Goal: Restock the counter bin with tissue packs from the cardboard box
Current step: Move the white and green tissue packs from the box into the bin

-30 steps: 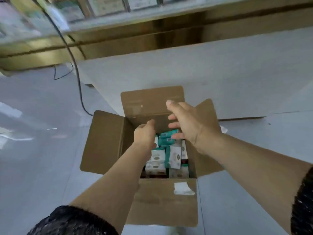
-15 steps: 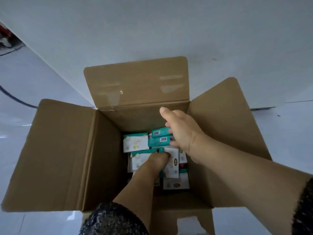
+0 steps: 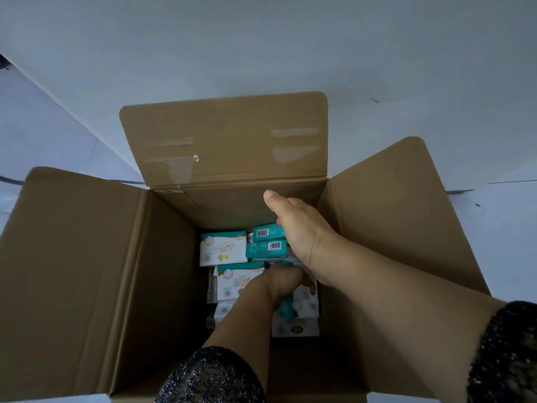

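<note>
Because we look straight down, nearest to us are the dark sleeves at the bottom edge: left sleeve (image 3: pixel 209 376), right sleeve (image 3: pixel 505 353). Both bare forearms run up into the open box (image 3: pixel 87 271), which fills the middle of the frame, flaps folded out.

Left hand (image 3: pixel 283 282), frame centre, is sunk among the packs (image 3: pixel 222 248), knuckles up. Its fingers are buried, so we cannot tell whether it grips one.

Right hand (image 3: pixel 302 231), just above it in frame, lies against the right ends of two teal packs (image 3: pixel 267 247). Its thumb sticks up free and its fingers are hidden, so the grip is not readable.

Packs lie jumbled over the box bottom, none lifted clear.

Beyond the top flap: pale floor (image 3: pixel 43 126) upper left, grey panel (image 3: pixel 261 39) across the top. The bin is not in frame.

Our judgement: we are at the picking stage. Many packs are left to move, and how full the bin is we cannot say.
</note>
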